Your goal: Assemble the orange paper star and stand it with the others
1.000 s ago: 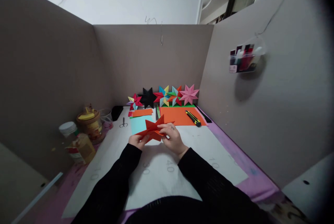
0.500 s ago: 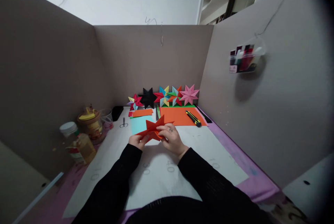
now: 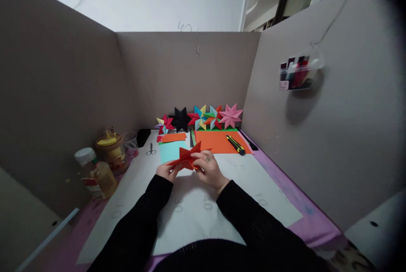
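Note:
An orange folded paper star [image 3: 187,155] is held up over the white sheet, between both hands. My left hand [image 3: 168,171] pinches its lower left point between thumb and fingers. From the other side my right hand [image 3: 209,168], with a ring on one finger, grips its right part, the thumb underneath and fingers on the folds. Part of the star is hidden behind the right fingers. Just behind it lie a light blue paper sheet [image 3: 168,153] and an orange paper sheet [image 3: 215,141], on which rests a yellow and black box cutter [image 3: 235,144].
Finished paper stars, among them a black one [image 3: 181,119] and a pink one [image 3: 231,116], lean on the back panel. Small scissors [image 3: 151,149] lie at left, near a glue bottle [image 3: 100,179], a lidded jar [image 3: 111,153] and a clear cup [image 3: 130,144]. Grey panels enclose three sides.
The orange star has tilted slightly in my hands, its top point shifting a little right. Both hands keep their hold; the whole view has shifted very slightly.

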